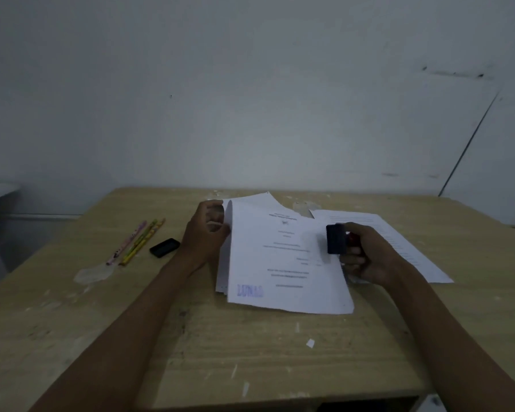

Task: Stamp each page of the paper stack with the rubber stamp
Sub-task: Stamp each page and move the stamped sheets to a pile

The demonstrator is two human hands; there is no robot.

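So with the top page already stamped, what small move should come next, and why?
Probably the left hand should lift the top page away. Its near corner already bears a blue stamp mark, that hand pinches its far left edge, and the right hand holds the rubber stamp raised above the stack.

Bare forearms, unadorned hands (205,230)

Light: dim, flat, bluish-grey cast | Shadows: faint, soft under my forearms | Glare: only mild brightness on the white printed paper stack (286,263) | Blur: the dark rubber stamp (336,243) in my right hand (366,257) smeared; print unreadable | Edges: pale wooden tabletop (220,337) bows, wide-angle.
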